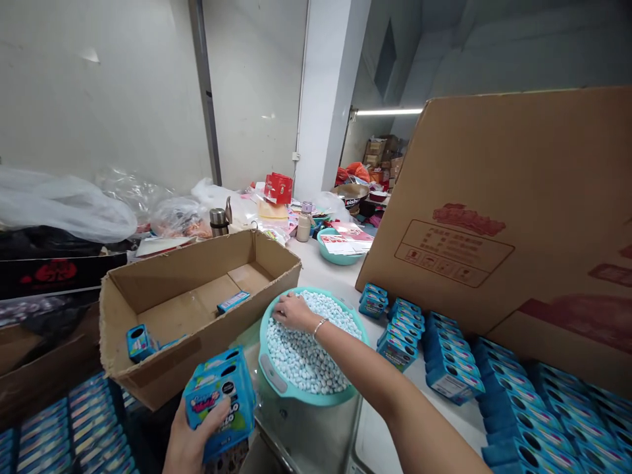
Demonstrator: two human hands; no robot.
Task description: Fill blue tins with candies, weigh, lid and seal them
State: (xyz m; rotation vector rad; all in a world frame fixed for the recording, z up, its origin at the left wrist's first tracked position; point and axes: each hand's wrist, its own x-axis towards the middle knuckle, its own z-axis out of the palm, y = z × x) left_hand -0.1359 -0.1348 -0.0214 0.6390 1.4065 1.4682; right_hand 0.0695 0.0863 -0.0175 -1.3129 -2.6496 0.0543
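Note:
In my left hand (197,434), at the lower left, is a blue printed cardboard box (220,403) with round dark holes along its top; the thumb presses on its front face. My right hand (295,312) reaches into a turquoise plastic basin (316,399) full of small whitish pellets (311,359). Its fingers curl down among the pellets near the far left rim, and the fingertips are partly hidden. A bracelet (320,327) circles the right wrist.
Left of the basin stands an open carton (197,340) with a few blue boxes inside. Rows of blue boxes (451,368) line the table at right, before a big cardboard carton (494,197). More blue packs (89,428) lie lower left. A papers-filled basin (340,258) sits behind.

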